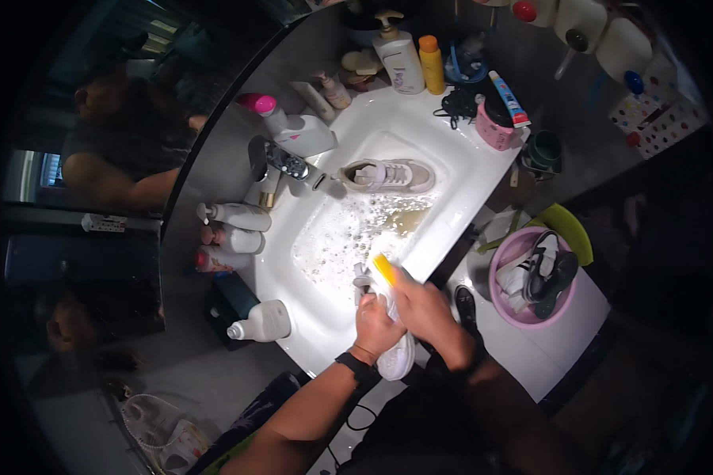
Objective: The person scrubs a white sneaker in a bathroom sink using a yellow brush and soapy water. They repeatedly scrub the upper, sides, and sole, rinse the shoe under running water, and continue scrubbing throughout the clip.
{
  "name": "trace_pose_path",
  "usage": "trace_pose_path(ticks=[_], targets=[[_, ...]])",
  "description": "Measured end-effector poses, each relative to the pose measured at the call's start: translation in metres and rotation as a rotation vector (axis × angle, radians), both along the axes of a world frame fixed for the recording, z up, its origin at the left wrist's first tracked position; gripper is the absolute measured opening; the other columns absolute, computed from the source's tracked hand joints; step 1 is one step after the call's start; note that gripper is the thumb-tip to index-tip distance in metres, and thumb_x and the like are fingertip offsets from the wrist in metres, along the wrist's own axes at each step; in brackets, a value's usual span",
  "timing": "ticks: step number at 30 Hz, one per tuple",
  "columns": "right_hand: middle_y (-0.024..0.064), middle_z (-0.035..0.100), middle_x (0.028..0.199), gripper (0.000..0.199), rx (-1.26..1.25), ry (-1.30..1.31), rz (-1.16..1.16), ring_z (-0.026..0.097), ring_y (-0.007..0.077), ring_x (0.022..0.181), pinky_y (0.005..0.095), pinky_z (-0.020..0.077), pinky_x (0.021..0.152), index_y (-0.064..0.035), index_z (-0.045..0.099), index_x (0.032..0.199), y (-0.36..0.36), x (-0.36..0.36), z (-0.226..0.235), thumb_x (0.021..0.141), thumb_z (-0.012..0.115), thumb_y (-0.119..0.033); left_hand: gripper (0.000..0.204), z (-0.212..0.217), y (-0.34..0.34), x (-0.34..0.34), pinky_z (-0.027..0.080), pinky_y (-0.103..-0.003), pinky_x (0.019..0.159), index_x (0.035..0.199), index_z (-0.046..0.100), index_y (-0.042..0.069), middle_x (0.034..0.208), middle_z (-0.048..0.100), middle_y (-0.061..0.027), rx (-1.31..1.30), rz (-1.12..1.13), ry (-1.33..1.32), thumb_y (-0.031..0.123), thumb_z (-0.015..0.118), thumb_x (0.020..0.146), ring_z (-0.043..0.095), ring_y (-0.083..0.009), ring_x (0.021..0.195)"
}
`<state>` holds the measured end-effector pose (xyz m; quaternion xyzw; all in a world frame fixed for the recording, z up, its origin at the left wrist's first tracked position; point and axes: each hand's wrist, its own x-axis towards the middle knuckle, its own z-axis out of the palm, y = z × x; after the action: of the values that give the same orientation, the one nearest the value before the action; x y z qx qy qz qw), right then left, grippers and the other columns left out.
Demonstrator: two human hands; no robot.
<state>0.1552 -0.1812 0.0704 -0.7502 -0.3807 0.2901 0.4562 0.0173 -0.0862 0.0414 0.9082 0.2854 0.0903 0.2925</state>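
Over the near edge of the white sink (444,261), my left hand (379,326) grips a white shoe (396,362) around its middle. One end of the shoe sticks out toward me below the hand, and part of it is hidden by my fingers. My right hand (429,310) is closed on a yellow-backed scrub brush (383,270), whose underside lies against the shoe. A second shoe, pale with laces (388,175), rests on its sole at the far end of the sink. Foamy, cloudy water (333,245) covers the basin bottom between the two shoes.
A chrome faucet (287,162) reaches over the sink from the left. Bottles, including a white one with a pink cap (301,133) and a pump bottle (400,59), line the rim. At right, a pink basin (523,318) holds several shoes beside a green basin (570,229).
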Motion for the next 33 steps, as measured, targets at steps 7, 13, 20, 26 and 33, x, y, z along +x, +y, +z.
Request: trace_pose_path(ticks=[7,13,20,26,33], targets=[[0.0294,0.073,0.097,0.042,-0.057,0.174,-0.036,0.073,0.0479,0.093,0.0528,0.0601,0.081,-0.0062,0.064,0.144,-0.060,-0.033,-0.031,0.108,0.057,-0.026,0.036,0.003,0.004,0.002,0.052,-0.050,0.088,0.087,0.065,-0.002,0.086,0.069,-0.0238,0.043,-0.009,0.017,0.027,0.081,0.075,0.065,-0.0438,0.088],[0.0296,0.069,0.089,0.039,0.092,0.107,-0.134,0.073,0.0454,0.086,0.0462,0.0580,0.069,-0.0010,0.065,0.140,-0.033,-0.022,-0.021,0.106,0.063,-0.021,0.037,0.000,0.004,-0.001,0.051,-0.052,0.087,0.091,0.065,-0.001,0.082,0.069,-0.0206,0.015,-0.016,-0.051,0.027,0.081,0.075,0.064,-0.0426,0.084],[0.0334,0.070,0.085,0.047,0.059,0.175,0.039,0.072,0.0488,0.078,0.0499,0.0587,0.068,0.0083,0.059,0.144,-0.024,-0.015,0.026,0.103,0.063,-0.016,0.031,0.000,0.006,0.002,0.049,-0.048,0.091,0.103,0.072,0.004,0.089,0.073,-0.0166,0.036,-0.108,-0.111,0.023,0.079,0.079,0.068,-0.0381,0.087],[0.0283,0.071,0.088,0.051,-0.121,-0.057,0.157,0.072,0.0474,0.083,0.0526,0.0586,0.071,-0.0146,0.051,0.156,0.017,-0.006,0.007,0.108,0.053,-0.030,0.023,0.000,0.008,0.001,0.049,-0.045,0.090,0.099,0.074,0.009,0.082,0.073,-0.0128,0.054,-0.110,-0.071,0.027,0.076,0.084,0.069,-0.0354,0.082],[0.0245,0.074,0.092,0.038,-0.186,-0.048,0.206,0.073,0.0456,0.086,0.0529,0.0587,0.077,-0.0079,0.068,0.135,0.027,0.007,0.012,0.107,0.056,-0.029,0.031,-0.014,0.007,-0.003,0.051,-0.047,0.085,0.100,0.072,0.004,0.080,0.071,-0.0157,0.104,-0.066,-0.045,0.028,0.078,0.081,0.067,-0.0393,0.083]])
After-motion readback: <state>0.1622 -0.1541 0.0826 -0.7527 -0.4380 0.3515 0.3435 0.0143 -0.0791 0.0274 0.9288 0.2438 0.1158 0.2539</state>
